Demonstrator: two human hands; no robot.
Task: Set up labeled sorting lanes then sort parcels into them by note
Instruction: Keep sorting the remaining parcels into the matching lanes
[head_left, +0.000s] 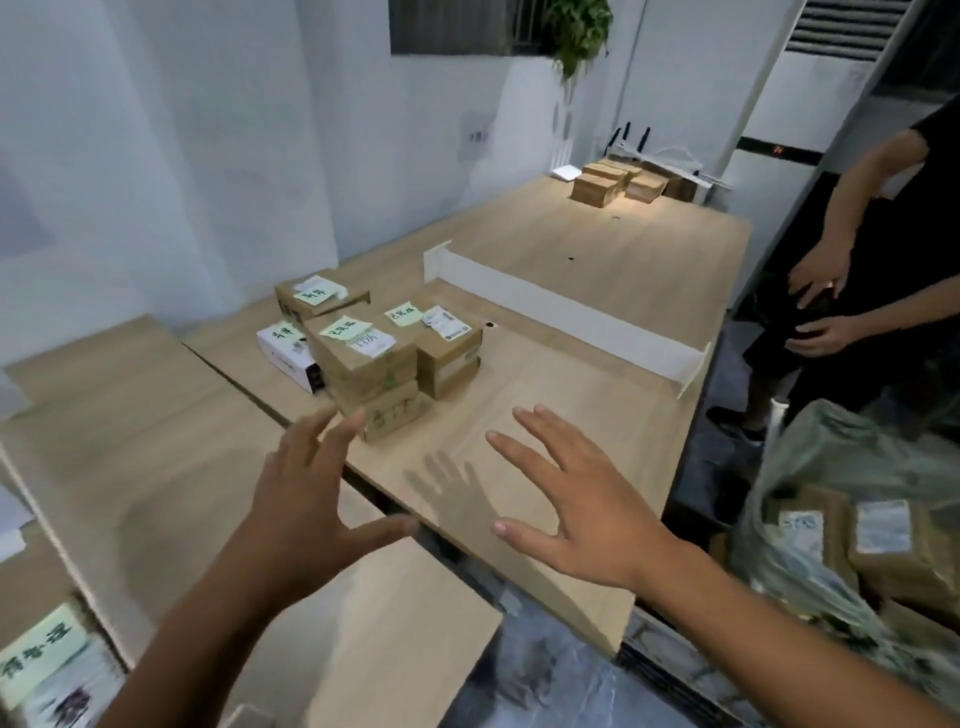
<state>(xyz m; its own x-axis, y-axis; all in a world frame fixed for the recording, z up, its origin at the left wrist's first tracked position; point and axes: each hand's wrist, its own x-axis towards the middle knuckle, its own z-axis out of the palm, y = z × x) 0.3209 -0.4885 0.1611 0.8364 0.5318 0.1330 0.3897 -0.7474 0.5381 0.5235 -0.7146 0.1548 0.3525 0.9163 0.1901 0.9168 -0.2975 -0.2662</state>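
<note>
Several parcels (374, 364) with green notes (345, 327) on a table (571, 405)
The left hand (311, 499) and right hand (576, 512) hover near them (backs showing), fingers spread, grasping nothing.

Both hands, left hand (306, 499) and right hand (576, 514), spread above table (597, 415) near parcels (379, 358).

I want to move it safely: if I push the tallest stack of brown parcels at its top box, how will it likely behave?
The stack seems three boxes high and unevenly aligned, so the top box would probably slide, or all may tip. The cardboard looks stiff, so pushing the bottom box should likely move it whole.
</note>
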